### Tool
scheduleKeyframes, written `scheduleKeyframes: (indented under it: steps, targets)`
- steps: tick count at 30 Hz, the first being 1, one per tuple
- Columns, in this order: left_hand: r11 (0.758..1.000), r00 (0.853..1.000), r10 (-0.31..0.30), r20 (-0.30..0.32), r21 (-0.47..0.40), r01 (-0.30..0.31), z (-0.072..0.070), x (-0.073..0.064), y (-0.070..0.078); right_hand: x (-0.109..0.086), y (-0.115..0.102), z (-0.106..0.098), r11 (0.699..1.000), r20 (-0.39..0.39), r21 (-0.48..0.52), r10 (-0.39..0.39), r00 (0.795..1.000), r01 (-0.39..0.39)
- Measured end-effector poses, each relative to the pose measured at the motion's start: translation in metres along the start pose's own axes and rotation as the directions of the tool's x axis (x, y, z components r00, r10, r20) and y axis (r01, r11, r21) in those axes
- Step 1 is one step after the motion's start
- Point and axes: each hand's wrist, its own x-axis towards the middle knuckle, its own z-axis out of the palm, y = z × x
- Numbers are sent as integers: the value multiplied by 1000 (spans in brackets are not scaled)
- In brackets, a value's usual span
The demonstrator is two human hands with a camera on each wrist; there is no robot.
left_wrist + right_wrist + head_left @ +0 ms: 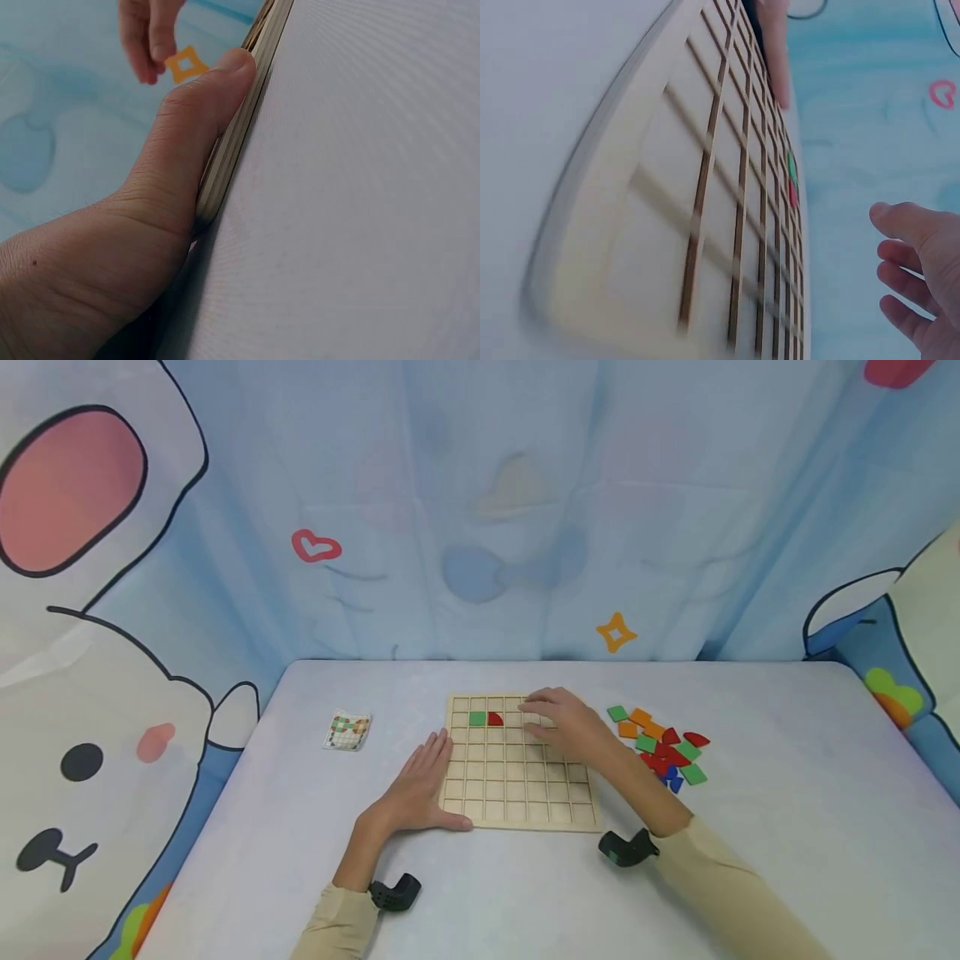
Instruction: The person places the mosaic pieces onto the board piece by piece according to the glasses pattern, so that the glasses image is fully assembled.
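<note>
A wooden grid board (496, 771) lies on the table, with a green square (477, 718) and a red quarter-round piece (495, 719) side by side in its second row. My left hand (422, 787) rests at the board's left side, fingers extended along the edge and thumb (199, 112) against the front left corner. Over the upper right part of the board hovers my right hand (566, 724), its fingers apart and loosely bent. In the right wrist view nothing shows between that hand's thumb and fingers (904, 289).
Right of the board lies a loose pile of flat pieces: green squares (694, 773), orange squares (641, 717), red pieces (697, 739) and blue ones (677, 785). A small pattern card (347, 732) lies to the left. A printed curtain (465, 527) hangs behind the table (240, 860).
</note>
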Motion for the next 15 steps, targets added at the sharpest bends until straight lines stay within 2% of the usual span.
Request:
scheduleKeyframes:
  steps: [4,8,10,15]
  targets:
    - [1000,1000,5,-12,4,-5,-1,2,0,-32,36,-20,996,-74,29,87,993,-85]
    - [1000,1000,9,-3,7,-9,2,-1,-1,-65,69,-38,980,-131,3,199,971,-200]
    - [1000,1000,16,-2,5,-16,1,-1,-1,-79,84,-47,963,-139,-6,265,954,-268]
    - [1000,999,27,-17,9,-27,-1,-1,-1,-103,113,-68,906,-98,-20,420,902,-423]
